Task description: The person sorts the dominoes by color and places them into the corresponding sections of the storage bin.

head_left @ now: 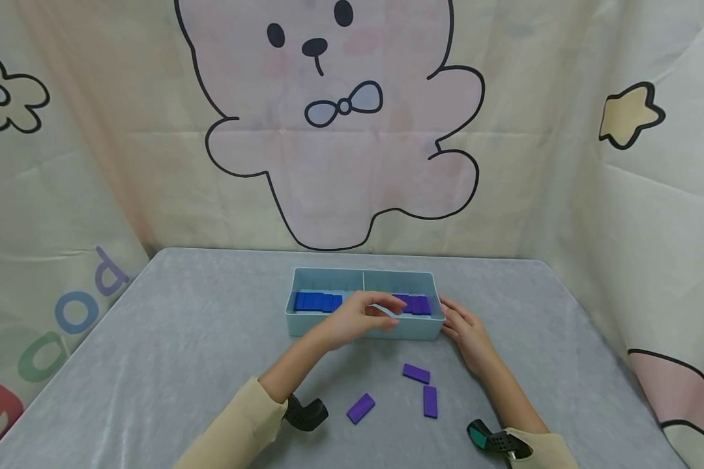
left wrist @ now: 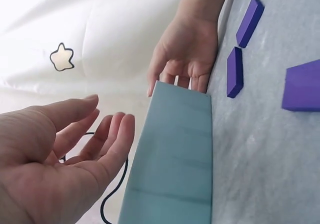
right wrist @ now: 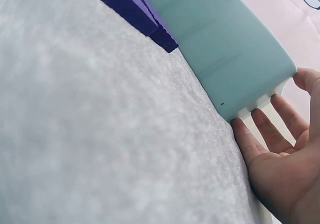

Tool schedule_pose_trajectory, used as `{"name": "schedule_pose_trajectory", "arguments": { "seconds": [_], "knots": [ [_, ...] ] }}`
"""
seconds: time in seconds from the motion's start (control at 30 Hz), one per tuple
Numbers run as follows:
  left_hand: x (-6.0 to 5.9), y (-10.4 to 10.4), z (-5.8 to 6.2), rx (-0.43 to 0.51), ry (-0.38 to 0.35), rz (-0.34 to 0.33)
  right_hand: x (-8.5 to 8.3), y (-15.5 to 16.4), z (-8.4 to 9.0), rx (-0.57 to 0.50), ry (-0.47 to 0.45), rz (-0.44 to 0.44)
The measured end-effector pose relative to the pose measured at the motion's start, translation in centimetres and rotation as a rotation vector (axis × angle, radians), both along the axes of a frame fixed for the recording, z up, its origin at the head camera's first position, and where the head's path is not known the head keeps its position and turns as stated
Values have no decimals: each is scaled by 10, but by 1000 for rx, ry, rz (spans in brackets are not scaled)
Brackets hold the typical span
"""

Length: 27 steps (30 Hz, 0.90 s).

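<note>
Left hand (head_left: 360,317) relaxed above tray (head_left: 364,331); right hand (head_left: 466,327) flat against tray's right end; tray lies left-right.

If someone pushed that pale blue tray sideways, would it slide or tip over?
The tray would probably slide: it is low and wide, though the cloth-covered table may drag. It looks like stiff, light plastic. The right hand, open against its end, would likely stop it.
</note>
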<state>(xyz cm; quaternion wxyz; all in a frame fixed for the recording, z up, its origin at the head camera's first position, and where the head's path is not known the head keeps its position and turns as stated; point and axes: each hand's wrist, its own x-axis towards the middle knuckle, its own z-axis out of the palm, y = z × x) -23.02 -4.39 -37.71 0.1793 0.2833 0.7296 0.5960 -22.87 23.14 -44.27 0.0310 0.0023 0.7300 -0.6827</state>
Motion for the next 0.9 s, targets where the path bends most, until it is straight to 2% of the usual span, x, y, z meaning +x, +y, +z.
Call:
{"name": "schedule_pose_trajectory", "arguments": {
  "seconds": [0.17,0.43,0.9],
  "knots": [
    [8,-6,-6,-4,-44,-76,0,0,0,1,-8,-3],
    [14,-19,-16,-72,-100,-112,0,1,1,-5,-17,13],
    [11,-26,-32,-206,-145,-287,1,1,1,-4,-4,14]
  ]
}}
